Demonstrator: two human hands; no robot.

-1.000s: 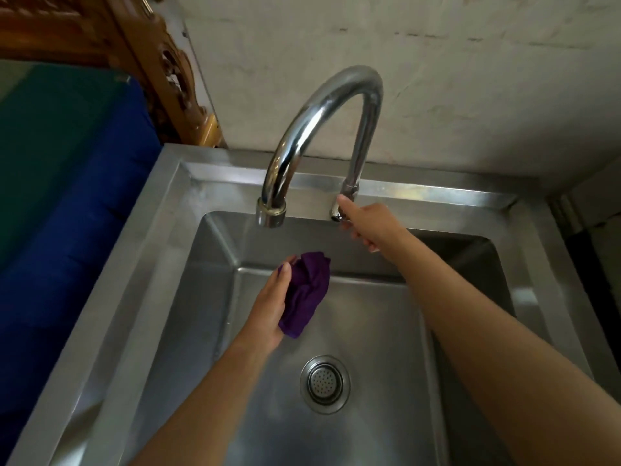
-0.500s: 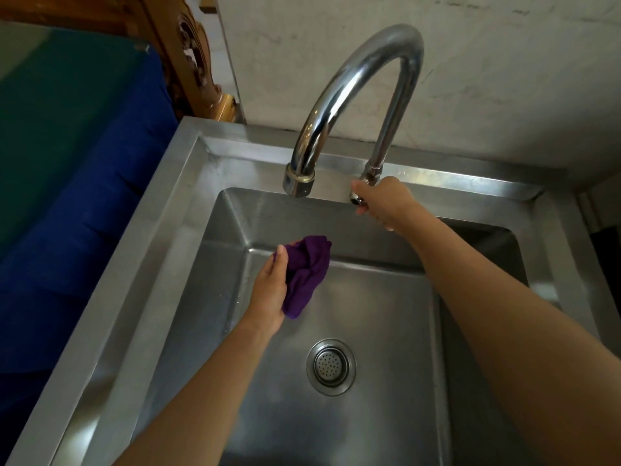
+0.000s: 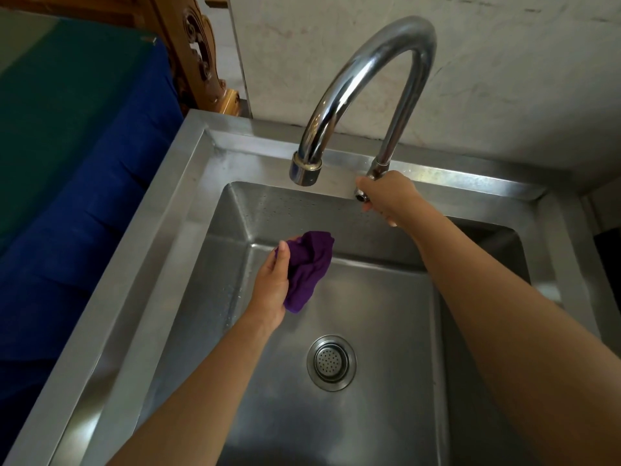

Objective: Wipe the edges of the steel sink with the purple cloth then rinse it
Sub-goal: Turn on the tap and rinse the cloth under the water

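Observation:
The steel sink (image 3: 161,264) fills the view, its drain strainer (image 3: 331,362) near the middle of the basin. A curved chrome tap (image 3: 363,68) arches over the back rim, its spout (image 3: 305,169) pointing down. My left hand (image 3: 272,287) holds the bunched purple cloth (image 3: 309,267) over the basin, below and slightly left of the spout. My right hand (image 3: 389,196) is closed around the tap handle (image 3: 361,196) at the tap's base. No water shows at the spout.
A blue and green cloth-covered surface (image 3: 67,163) lies left of the sink. Carved wooden furniture (image 3: 198,62) stands at the back left. A pale wall (image 3: 504,62) rises right behind the tap. A dark gap (image 3: 608,257) runs along the sink's right side.
The view has shifted, so the sink and tap sit further right. My left hand with the cloth stays under the spout; my right hand keeps its grip at the tap's base.

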